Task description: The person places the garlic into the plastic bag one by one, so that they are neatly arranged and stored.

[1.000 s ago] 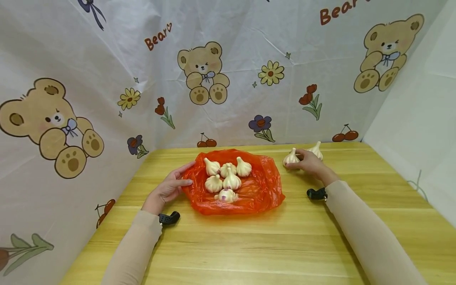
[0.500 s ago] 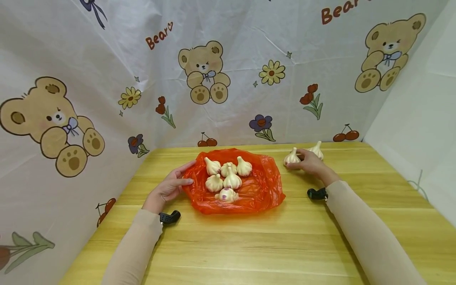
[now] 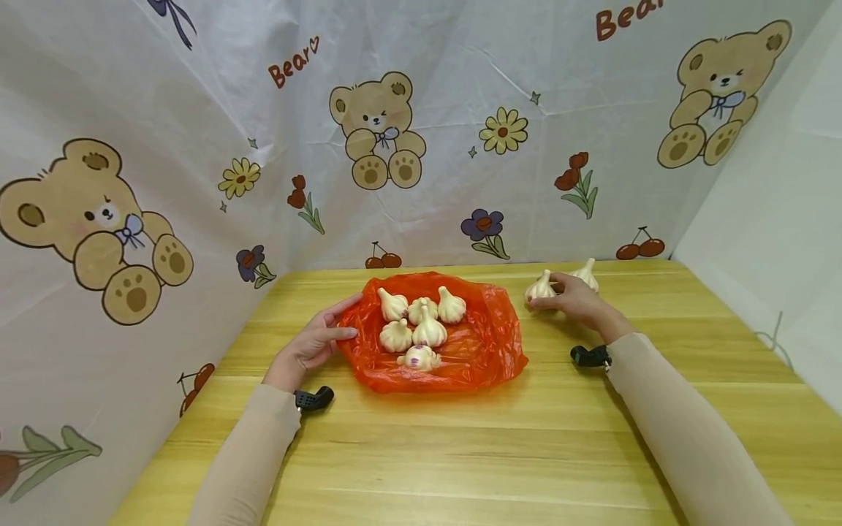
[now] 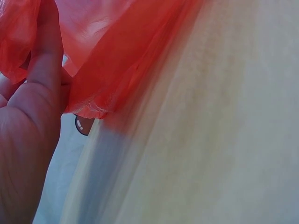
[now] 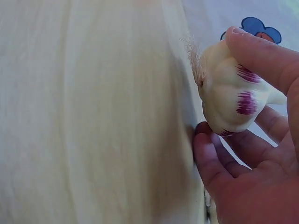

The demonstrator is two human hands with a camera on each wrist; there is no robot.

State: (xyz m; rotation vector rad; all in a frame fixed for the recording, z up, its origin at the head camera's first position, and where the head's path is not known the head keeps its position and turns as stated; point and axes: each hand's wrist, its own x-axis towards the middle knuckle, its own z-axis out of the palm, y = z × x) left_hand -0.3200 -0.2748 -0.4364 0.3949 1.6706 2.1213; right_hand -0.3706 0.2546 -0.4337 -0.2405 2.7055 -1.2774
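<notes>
A red plastic bag (image 3: 476, 372) lies spread with its mouth upward on the table, several garlic bulbs (image 3: 430, 332) inside it. My left hand (image 3: 316, 342) grips the bag's left edge, thumb on the near side and part of the fingers hidden behind the film. In the left wrist view, the red film (image 4: 126, 51) passes between the fingers. To the right of the bag, my right hand (image 3: 579, 301) pinches a garlic bulb (image 5: 229, 93) with purple streaks and a tuft of roots, between thumb and fingers. Just behind that hand stands another garlic bulb (image 3: 587, 275), partly covered by it.
The wooden table (image 3: 460, 453) runs back to a white cloth (image 3: 276, 131) printed with bears and flowers. A white wall (image 3: 776, 212) stands at the right, with a thin cord (image 3: 776, 340) by the table's edge. Black wrist cameras (image 3: 314, 399) hang below both sleeves.
The garlic bulb in my right hand has tilted slightly, its root end turning toward the bag. My left hand and the bag stay in place; the head view has shifted a little.
</notes>
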